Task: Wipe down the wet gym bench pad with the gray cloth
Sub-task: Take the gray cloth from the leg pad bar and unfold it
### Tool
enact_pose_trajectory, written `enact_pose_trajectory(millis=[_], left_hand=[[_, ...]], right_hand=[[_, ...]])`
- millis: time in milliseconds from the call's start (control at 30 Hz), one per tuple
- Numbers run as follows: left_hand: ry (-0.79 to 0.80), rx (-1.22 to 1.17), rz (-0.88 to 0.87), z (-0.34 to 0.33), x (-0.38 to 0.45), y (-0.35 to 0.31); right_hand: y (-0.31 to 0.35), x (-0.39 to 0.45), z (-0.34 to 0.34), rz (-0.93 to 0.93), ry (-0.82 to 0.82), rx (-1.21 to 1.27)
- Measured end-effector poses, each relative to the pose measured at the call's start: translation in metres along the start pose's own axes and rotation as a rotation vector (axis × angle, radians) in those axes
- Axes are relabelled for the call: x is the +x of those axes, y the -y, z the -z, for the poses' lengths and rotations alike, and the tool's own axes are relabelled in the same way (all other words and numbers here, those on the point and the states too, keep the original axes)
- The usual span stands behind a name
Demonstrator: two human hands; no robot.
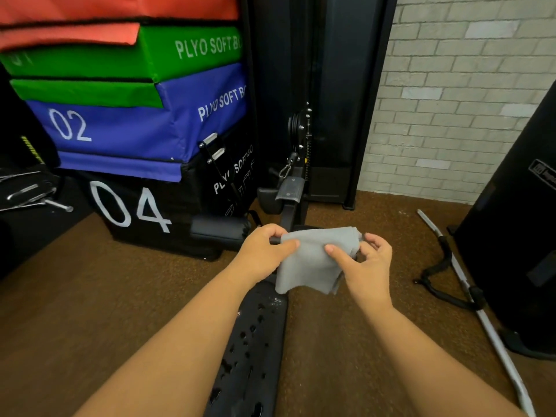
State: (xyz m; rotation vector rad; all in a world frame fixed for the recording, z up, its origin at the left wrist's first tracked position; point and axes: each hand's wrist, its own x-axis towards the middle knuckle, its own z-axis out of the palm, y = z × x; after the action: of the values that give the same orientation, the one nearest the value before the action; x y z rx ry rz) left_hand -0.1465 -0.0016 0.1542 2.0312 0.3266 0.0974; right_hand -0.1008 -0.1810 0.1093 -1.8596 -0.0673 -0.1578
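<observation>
A folded gray cloth [311, 260] hangs in the air above the far end of a narrow black bench pad [249, 344]. Water drops and small puddles glisten along the pad. My left hand [264, 251] pinches the cloth's upper left edge. My right hand [365, 260] pinches its right side, thumb on the front face. The cloth's lower edge dangles just over the pad without clearly touching it. Both forearms stretch forward over the pad and hide part of it.
A stack of soft plyo boxes [135, 121] stands at the left, a black cable machine column [304, 115] straight ahead. A metal bar with a black handle [469, 296] lies on the brown floor at the right, beside a black machine base [517, 236].
</observation>
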Motion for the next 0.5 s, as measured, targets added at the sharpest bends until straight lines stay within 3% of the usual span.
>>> enact_pose_trajectory(millis=[133, 333, 500], left_hand=[[-0.018, -0.101, -0.017, 0.015, -0.018, -0.008], [-0.091, -0.122, -0.043, 0.036, -0.018, -0.015], [-0.091, -0.136, -0.063, 0.042, -0.007, -0.004]], right_hand=[[0.023, -0.016, -0.008, -0.076, -0.020, 0.087], [0.053, -0.024, -0.024, -0.286, 0.285, 0.698], [0.058, -0.023, -0.051, -0.378, 0.457, 0.657]])
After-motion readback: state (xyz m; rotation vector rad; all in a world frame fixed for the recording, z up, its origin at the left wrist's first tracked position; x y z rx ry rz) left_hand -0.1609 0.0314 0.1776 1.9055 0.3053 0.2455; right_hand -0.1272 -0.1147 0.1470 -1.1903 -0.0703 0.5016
